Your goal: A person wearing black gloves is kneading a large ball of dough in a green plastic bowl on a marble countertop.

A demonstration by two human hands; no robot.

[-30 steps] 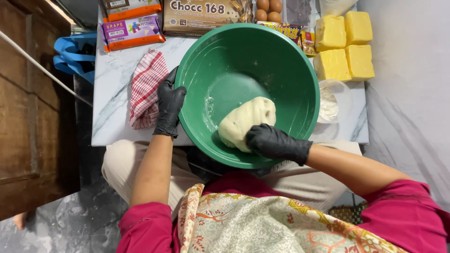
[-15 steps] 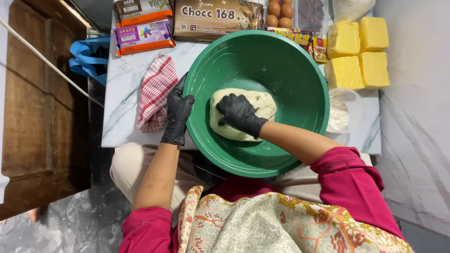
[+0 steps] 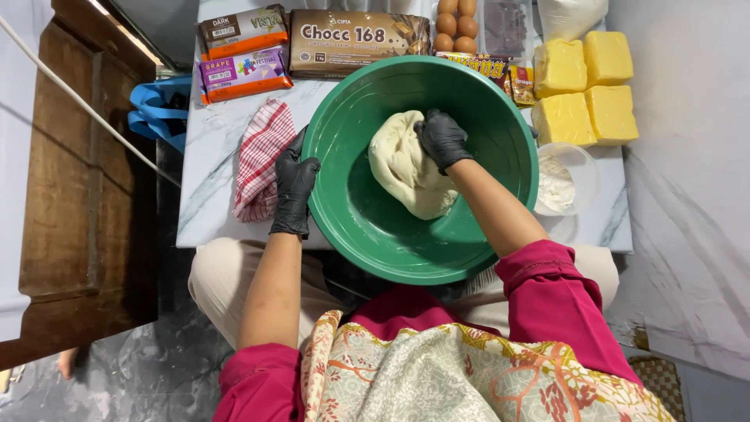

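A pale lump of dough [image 3: 408, 166] was pictured lying in a large green bowl [image 3: 375, 234], toward the far side of its floor, on a marble-topped table [image 3: 209, 187]. The right hand [image 3: 442, 138], gloved in black, was pressed into the upper right edge of the dough, its fingers curled and closed on the soft mass. The left hand [image 3: 294, 186], also in a black glove, was clamped over the near left rim of the bowl, thumb inside and fingers outside, so that the bowl was held steady. A red-and-white checked cloth [image 3: 260, 159] was laid just beside that hand. Beyond the bowl, wrapped blocks of chocolate [image 3: 358, 41], a few brown eggs [image 3: 455, 23] and four yellow blocks of butter or cheese [image 3: 584, 84] were set out, with a small clear tub of white powder [image 3: 564, 180] close to the bowl's right rim. The near rim of the bowl appeared to overhang the table edge above the person's lap; it was judged that a hard downward push there, or a loosened hold on the rim, could tip or slide the bowl. It was also thought that the tub could be knocked by the working forearm.
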